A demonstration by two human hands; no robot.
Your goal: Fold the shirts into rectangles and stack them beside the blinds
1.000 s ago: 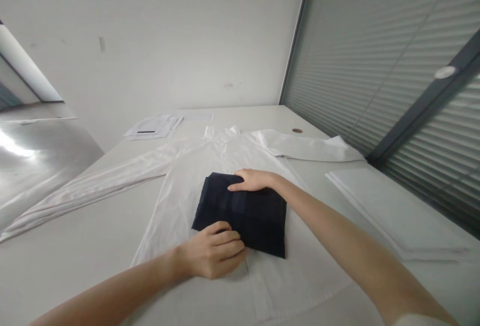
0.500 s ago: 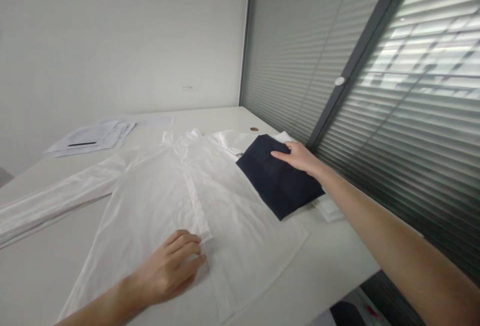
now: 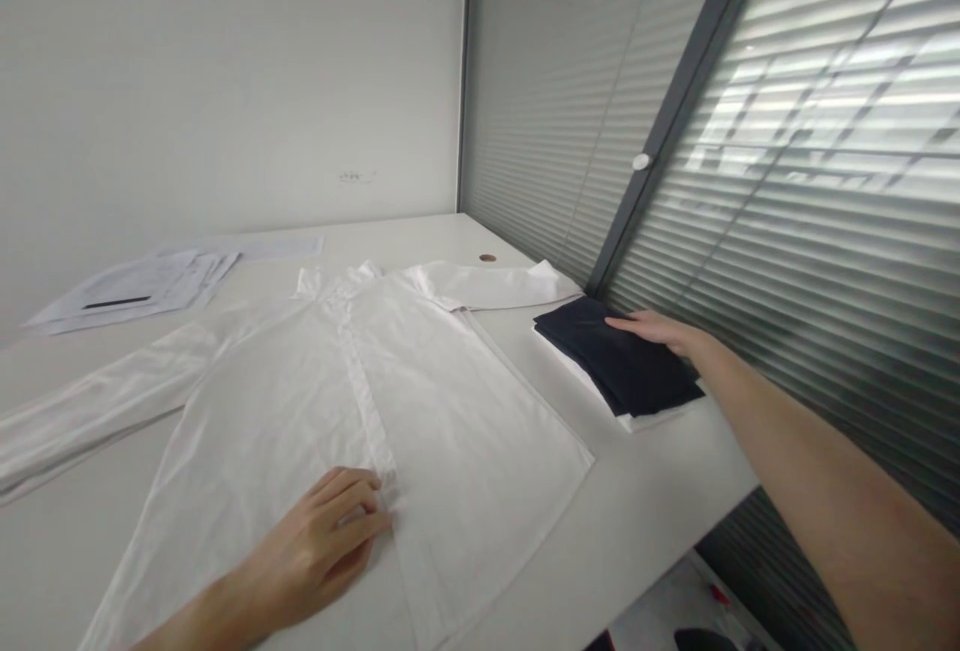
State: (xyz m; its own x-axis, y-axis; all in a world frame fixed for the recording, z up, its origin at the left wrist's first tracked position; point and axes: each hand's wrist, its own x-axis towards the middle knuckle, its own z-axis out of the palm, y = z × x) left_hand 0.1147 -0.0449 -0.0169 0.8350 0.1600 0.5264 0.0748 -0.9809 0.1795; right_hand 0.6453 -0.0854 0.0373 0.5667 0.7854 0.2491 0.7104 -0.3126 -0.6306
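A white long-sleeved shirt [image 3: 457, 411] lies spread on the white table, collar toward the back wall, its left-side sleeve reaching the picture's left edge. My left hand [image 3: 334, 536] rests on the lower front of the shirt beside the button strip, fingers loosely curled; whether it pinches cloth is not clear. To the right, a folded dark navy cloth [image 3: 615, 361] lies on top of folded white cloth [image 3: 637, 422]. My right hand [image 3: 652, 326] rests on the navy cloth with its thumb stretched out; its other fingers are partly hidden.
Papers [image 3: 180, 276] with a dark pen [image 3: 117, 302] lie at the back left of the table [image 3: 652, 501]. A round cable hole [image 3: 487, 258] is near the back. Blinds [image 3: 787, 261] behind glass border the right side. Items show below the table's right edge.
My right hand has moved right with the navy cloth, which now lies on the folded white cloth and off the shirt. The view has turned slightly right.
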